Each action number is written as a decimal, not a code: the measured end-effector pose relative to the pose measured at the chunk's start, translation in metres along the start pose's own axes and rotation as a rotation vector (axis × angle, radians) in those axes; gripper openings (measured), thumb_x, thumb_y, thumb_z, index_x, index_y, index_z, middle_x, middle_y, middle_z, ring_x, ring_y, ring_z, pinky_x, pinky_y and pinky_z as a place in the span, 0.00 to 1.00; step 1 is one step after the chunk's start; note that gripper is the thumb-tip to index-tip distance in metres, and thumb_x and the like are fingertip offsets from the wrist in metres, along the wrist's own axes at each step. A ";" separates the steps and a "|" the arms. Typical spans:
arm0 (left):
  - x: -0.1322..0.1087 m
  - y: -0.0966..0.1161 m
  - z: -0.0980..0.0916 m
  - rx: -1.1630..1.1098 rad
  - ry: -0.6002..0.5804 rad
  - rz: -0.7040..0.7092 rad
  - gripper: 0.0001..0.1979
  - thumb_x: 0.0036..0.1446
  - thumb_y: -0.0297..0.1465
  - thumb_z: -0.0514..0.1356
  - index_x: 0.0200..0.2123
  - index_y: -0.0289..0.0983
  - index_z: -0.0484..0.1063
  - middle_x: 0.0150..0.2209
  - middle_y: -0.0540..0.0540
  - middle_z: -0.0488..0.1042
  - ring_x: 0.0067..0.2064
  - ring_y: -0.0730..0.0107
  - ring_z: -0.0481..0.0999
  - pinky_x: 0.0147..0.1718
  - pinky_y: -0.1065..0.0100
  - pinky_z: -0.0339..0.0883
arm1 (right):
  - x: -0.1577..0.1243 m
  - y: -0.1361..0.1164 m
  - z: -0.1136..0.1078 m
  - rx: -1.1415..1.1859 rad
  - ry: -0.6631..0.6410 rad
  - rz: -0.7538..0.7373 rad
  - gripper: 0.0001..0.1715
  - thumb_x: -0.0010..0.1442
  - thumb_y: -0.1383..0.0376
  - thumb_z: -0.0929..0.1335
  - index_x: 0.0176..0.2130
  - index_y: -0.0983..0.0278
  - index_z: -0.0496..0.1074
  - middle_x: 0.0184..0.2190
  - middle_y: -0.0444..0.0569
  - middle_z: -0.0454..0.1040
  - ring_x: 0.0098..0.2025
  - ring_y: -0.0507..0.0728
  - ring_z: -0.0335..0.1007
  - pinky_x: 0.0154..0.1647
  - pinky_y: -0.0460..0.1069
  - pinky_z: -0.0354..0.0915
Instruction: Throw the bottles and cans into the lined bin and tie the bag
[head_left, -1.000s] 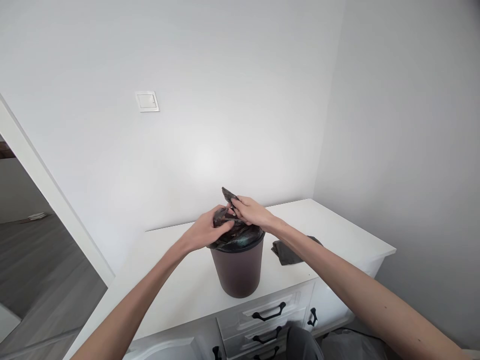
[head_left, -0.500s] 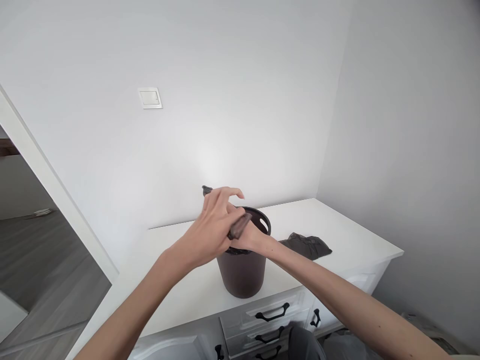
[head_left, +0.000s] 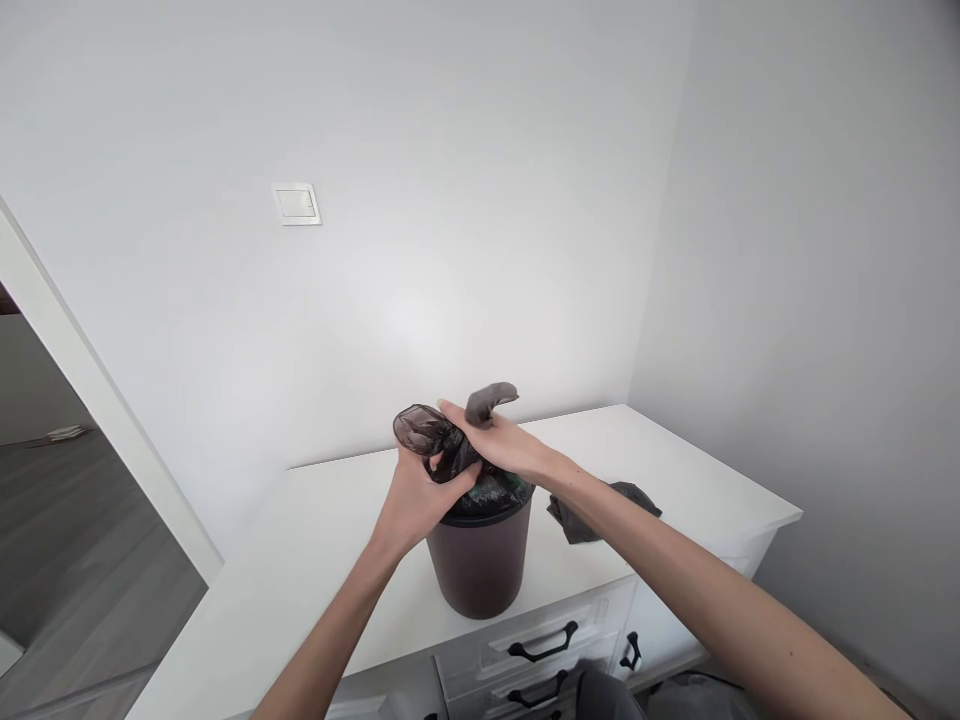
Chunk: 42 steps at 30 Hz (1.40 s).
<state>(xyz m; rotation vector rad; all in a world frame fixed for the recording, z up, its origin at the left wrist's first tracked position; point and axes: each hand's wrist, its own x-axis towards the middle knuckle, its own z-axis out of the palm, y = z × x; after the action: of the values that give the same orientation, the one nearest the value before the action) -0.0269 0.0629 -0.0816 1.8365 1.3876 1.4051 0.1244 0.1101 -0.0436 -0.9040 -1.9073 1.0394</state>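
A dark brown trash bin (head_left: pixel 478 568) stands upright on a white cabinet top (head_left: pixel 345 580). Out of its mouth bulges a black, see-through garbage bag (head_left: pixel 487 497), gathered together over the rim. My left hand (head_left: pixel 420 500) grips the bag's bunched neck from the left, thumb pointing right. From the right, my right hand (head_left: pixel 499 440) is closed on the same gathered plastic. One loose end of the bag puffs out above my left hand, and another strip sticks up over my right hand. The exact hold of the fingers is partly hidden by plastic.
A second, crumpled dark plastic bag (head_left: pixel 581 520) lies on the cabinet right of the bin, partly behind my right forearm. Drawers with black handles (head_left: pixel 544 642) are below. A light switch (head_left: pixel 297 204) is on the wall; a doorway opens at far left.
My hands were crossed over the bin's mouth and have moved apart to either side. The bag's gathered top and loose ends now show between them, and the bag bulges above the rim.
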 end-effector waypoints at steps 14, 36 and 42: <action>0.031 -0.005 -0.002 -0.113 -0.285 -0.009 0.11 0.59 0.31 0.51 0.26 0.40 0.68 0.42 0.48 0.73 0.44 0.63 0.71 0.46 0.64 0.64 | -0.019 0.004 -0.062 -0.079 -0.339 -0.246 0.23 0.66 0.46 0.68 0.35 0.62 0.77 0.31 0.44 0.75 0.32 0.54 0.66 0.37 0.49 0.64; 0.023 0.025 0.003 -0.429 -0.179 -0.328 0.24 0.57 0.53 0.67 0.41 0.39 0.83 0.40 0.44 0.83 0.42 0.61 0.76 0.40 0.64 0.67 | -0.011 0.053 -0.029 -0.580 0.454 -0.975 0.17 0.70 0.74 0.62 0.46 0.60 0.77 0.47 0.52 0.82 0.49 0.57 0.76 0.48 0.54 0.73; 0.024 0.020 0.008 -0.457 -0.098 -0.304 0.22 0.55 0.52 0.69 0.37 0.38 0.82 0.37 0.45 0.81 0.40 0.65 0.75 0.39 0.67 0.67 | -0.027 0.060 -0.034 -0.666 0.462 -0.933 0.14 0.72 0.71 0.63 0.47 0.60 0.78 0.46 0.52 0.82 0.47 0.58 0.77 0.47 0.55 0.72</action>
<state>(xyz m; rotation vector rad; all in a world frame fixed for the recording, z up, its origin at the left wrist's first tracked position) -0.0117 0.0785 -0.0578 1.3239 1.1232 1.3190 0.1792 0.1242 -0.0917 -0.4035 -1.9212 -0.3473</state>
